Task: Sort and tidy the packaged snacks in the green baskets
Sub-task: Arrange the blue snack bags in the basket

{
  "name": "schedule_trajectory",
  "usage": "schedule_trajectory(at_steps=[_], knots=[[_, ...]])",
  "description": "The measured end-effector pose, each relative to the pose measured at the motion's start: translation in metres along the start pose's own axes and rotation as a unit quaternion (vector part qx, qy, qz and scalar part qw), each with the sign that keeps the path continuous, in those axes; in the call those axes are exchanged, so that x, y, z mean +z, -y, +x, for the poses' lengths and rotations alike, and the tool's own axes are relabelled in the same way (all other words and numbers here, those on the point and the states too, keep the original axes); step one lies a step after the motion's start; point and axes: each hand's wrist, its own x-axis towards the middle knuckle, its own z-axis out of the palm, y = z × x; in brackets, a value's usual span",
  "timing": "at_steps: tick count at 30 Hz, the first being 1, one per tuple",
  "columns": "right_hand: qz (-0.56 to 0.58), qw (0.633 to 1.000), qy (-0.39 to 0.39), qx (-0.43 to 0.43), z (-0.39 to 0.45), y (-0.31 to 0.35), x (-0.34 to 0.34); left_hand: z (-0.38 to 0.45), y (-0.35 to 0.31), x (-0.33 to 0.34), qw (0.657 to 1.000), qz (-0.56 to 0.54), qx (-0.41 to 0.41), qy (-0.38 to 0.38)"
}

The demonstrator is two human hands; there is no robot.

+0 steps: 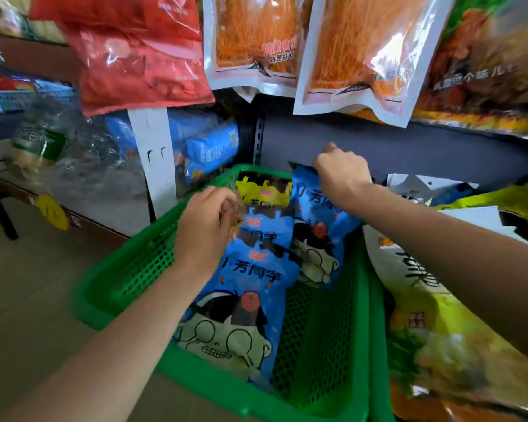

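Left hand (206, 226): fingers curled, pinching a small blurred packet (237, 216) at the far left of the green basket (128, 275). Right hand (342, 173): fingers closed on the top edge of a blue snack bag (316, 236), which stands tilted at the basket's back right. Inside the basket: more blue bags (244, 303) overlapping in a row, a yellow bag (264, 191) at the rear. Adjoining on the right: second green basket (378, 345) holding a large yellow-green bag (433, 336). Overhead: hanging orange packets (253, 41) and red packets (134, 50).
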Motion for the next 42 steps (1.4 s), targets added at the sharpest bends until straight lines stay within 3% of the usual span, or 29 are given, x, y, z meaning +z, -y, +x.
schedule_trajectory(at_steps=[12, 16, 19, 22, 25, 30, 38, 42], knots=[[-0.090, 0.978, -0.155, -0.107, -0.042, -0.004, -0.082, -0.001, -0.026, -0.015, 0.998, -0.017, -0.055, -0.024], [-0.030, 0.975, -0.182, -0.122, -0.041, -0.005, -0.103, -0.001, -0.030, -0.037, 0.996, -0.012, -0.067, -0.051], [0.082, 0.979, -0.120, -0.145, -0.032, -0.007, -0.103, -0.005, -0.025, -0.057, 0.995, 0.010, -0.083, -0.062], [0.178, 0.968, 0.000, -0.174, -0.027, 0.000, -0.079, -0.010, -0.019, -0.071, 0.994, 0.012, -0.088, -0.062], [0.274, 0.940, 0.137, -0.150, -0.033, 0.021, -0.034, -0.016, -0.015, -0.077, 0.994, 0.017, -0.088, -0.062], [0.301, 0.912, 0.256, -0.113, -0.049, 0.061, 0.032, -0.018, -0.012, -0.074, 0.994, 0.035, -0.103, -0.025], [0.369, 0.860, 0.352, -0.015, -0.040, 0.059, 0.071, -0.022, 0.002, -0.055, 0.996, 0.034, -0.086, 0.013], [0.349, 0.875, 0.334, -0.002, -0.031, 0.063, 0.064, -0.019, 0.002, -0.052, 0.997, 0.032, -0.076, 0.005]])
